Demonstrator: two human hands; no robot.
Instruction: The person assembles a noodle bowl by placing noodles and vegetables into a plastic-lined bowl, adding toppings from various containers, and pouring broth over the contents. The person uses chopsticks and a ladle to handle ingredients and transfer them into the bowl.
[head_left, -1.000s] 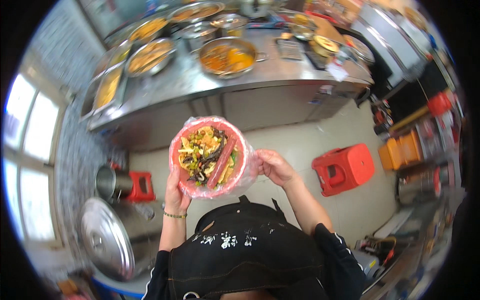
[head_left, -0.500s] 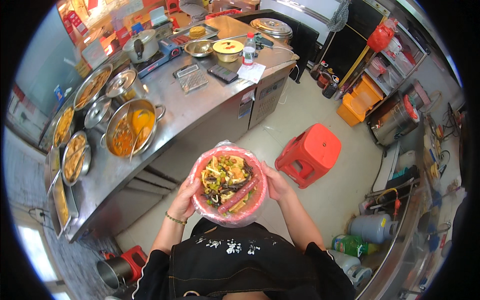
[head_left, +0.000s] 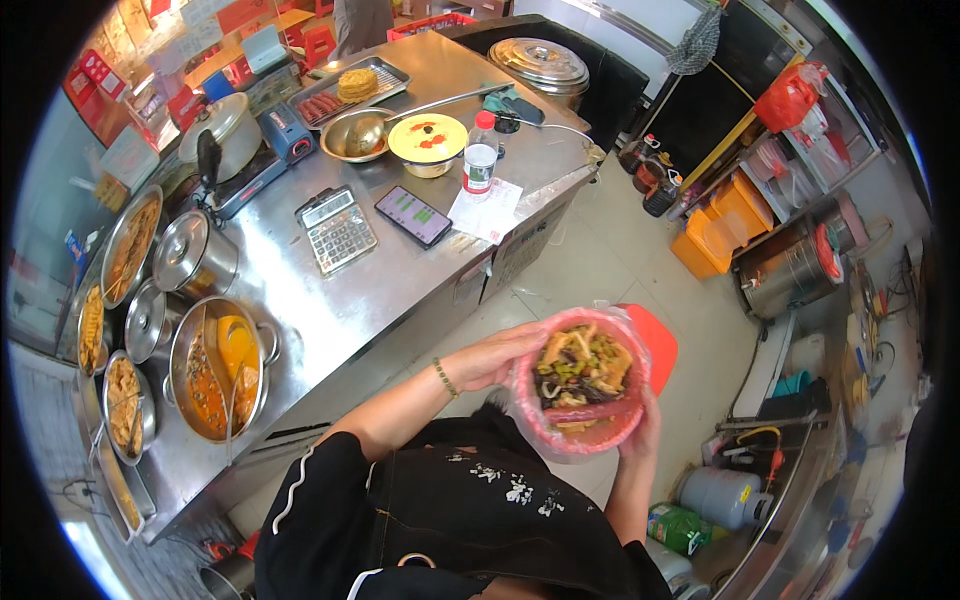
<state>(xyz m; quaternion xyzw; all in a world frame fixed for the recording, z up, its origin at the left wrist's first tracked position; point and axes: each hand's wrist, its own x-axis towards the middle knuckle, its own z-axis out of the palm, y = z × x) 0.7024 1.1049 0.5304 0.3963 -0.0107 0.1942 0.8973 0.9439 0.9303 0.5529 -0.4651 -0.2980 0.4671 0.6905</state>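
In front of my body I hold a pink bowl (head_left: 533, 415) lined with a clear plastic bag. Mixed food (head_left: 580, 368) fills it: yellowish strips, green bits and dark shreds, with a reddish sausage (head_left: 592, 411) lying across the near side. My left hand (head_left: 497, 356) grips the bowl's left edge, its arm reaching across from the lower left. At the lower right edge my right hand (head_left: 642, 428) is wrapped round the side, some fingers hidden beneath. The bowl covers part of a red plastic stool (head_left: 655, 345).
A steel counter (head_left: 290, 290) runs along the left and far side. On it are a calculator (head_left: 336, 230), a phone (head_left: 413, 216), a bottle (head_left: 480, 158), a yellow-lidded pot (head_left: 427, 140) and a two-handled soup pan (head_left: 210, 400). Gas cylinders (head_left: 725, 494) stand at the lower right.
Both hands have carried the bowl to the right, and it now overlaps the stool. My body has turned and the view has moved nearer the counter. The phone screen is now lit.
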